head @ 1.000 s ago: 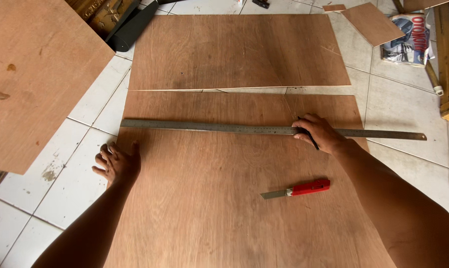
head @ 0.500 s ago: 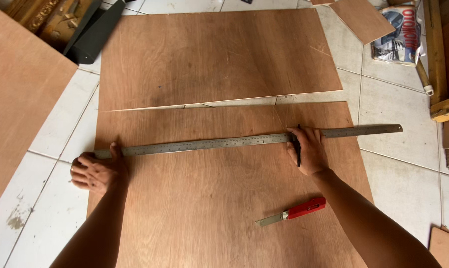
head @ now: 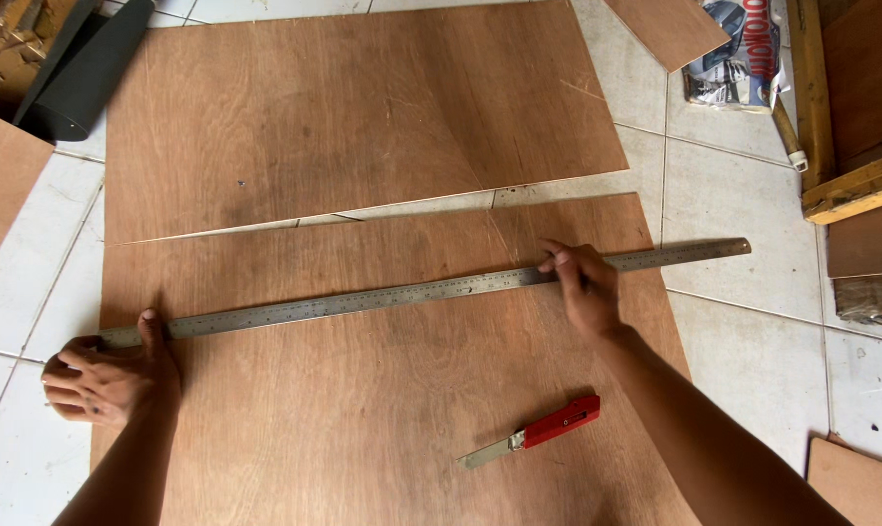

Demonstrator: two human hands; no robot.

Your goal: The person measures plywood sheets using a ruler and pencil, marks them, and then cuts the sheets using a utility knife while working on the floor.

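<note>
Step in hand, as judged: aligning the steel ruler [head: 421, 290] across the plywood sheet [head: 363, 419]; left hand [head: 105, 380] curled at its end, right hand [head: 582, 287] pressing flat; the red knife [head: 538, 435] below the ruler lies untouched, so cutting likely needs a firm hold-down.

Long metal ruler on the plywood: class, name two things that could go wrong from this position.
1. The ruler is pinned only by the left hand at one end and the right hand farther along; its far end overhangs the plywood sheet unsupported, so it may pivot.
2. The red utility knife lies blade-out near the right forearm; a careless reach could meet it.
</note>
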